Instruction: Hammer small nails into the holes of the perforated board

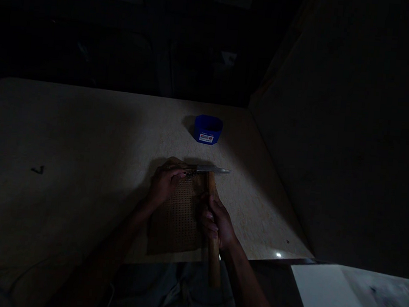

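Observation:
My right hand (216, 221) is closed around the wooden handle of a hammer (211, 185). Its metal head lies crosswise at the far end and tapers to a point on the right. Under both hands lies a brown board (180, 218) with rows of small holes. My left hand (164, 186) rests at its upper left, fingers drawn together beside the hammer head. Small dark pieces (191, 174) sit at those fingertips, too dim to name. What the left fingers pinch, if anything, is hidden.
A blue plastic bin (208, 130) with a white label stands beyond the board on the pale table (120, 132). A small dark bent piece (38, 170) lies far left. A dark panel (335, 136) rises on the right, with a white sheet (317, 292) below it.

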A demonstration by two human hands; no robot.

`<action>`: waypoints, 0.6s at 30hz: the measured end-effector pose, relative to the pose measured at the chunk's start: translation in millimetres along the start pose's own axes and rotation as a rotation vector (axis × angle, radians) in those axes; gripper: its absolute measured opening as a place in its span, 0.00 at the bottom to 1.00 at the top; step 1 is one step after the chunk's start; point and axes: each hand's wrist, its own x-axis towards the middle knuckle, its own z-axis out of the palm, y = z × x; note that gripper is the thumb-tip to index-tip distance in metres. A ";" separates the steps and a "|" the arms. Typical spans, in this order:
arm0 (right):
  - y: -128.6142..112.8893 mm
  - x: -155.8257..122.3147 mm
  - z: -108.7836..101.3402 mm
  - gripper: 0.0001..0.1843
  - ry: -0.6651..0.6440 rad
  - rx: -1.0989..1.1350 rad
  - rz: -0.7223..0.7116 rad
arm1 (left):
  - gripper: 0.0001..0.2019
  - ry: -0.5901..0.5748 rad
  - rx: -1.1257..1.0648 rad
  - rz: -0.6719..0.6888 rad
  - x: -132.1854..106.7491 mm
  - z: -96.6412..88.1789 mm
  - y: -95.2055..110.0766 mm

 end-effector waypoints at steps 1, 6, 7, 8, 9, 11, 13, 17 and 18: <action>-0.7 -0.1 0.4 0.25 -0.004 -0.001 0.003 | 0.10 0.003 0.002 0.012 0.1 -0.2 0.0; -3.3 -1.8 3.7 0.25 0.020 -0.010 0.011 | 0.11 0.004 0.036 0.056 -0.9 -0.2 0.0; -3.3 -2.1 4.1 0.25 0.025 -0.011 0.011 | 0.11 0.008 0.047 0.071 -1.5 -0.1 -0.1; -3.3 -2.3 4.5 0.24 0.029 -0.012 0.012 | 0.11 0.016 0.057 0.085 -2.0 0.0 -0.2; -3.2 -2.4 4.6 0.24 0.031 -0.014 0.014 | 0.11 0.025 0.063 0.099 -2.6 0.0 -0.4; -2.9 -2.4 4.5 0.24 0.035 -0.019 0.014 | 0.11 0.032 0.065 0.121 -3.4 -0.1 -1.3; -2.6 -2.1 3.9 0.24 0.038 -0.020 0.009 | 0.11 0.032 0.062 0.140 -3.8 -0.1 -2.7; -2.2 -1.8 2.7 0.24 0.050 -0.034 0.007 | 0.13 0.058 0.051 0.189 -3.3 1.2 -6.0; -2.2 -1.8 2.7 0.24 0.052 -0.039 0.006 | 0.13 0.066 0.046 0.200 -3.1 1.8 -6.7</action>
